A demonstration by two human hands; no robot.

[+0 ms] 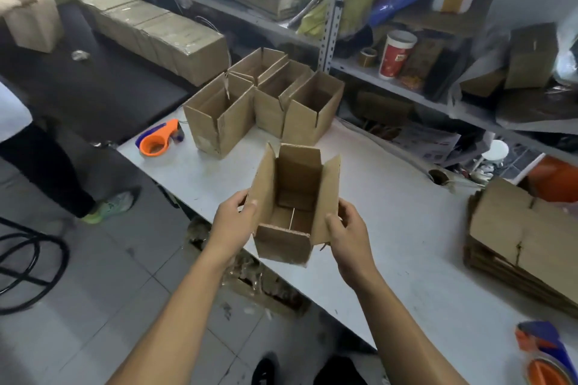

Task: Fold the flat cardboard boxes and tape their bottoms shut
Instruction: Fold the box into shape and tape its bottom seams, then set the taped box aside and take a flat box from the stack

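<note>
Box point(294, 203) upright above near table point(391, 228) edge, gripped by left hand point(233, 222) and right hand point(347, 236); bottom apparently closed. Finished boxes point(266, 103) far; flat stack point(525, 247) right, unfolded.

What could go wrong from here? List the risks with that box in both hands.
1. The held box is gripped by left hand and right hand over the table edge; a slipped grip could drop it to the floor.
2. Its upright top flaps may catch the finished boxes when set down beside them.
3. The bottom seam shows a gap, so the closure may be weak.
</note>
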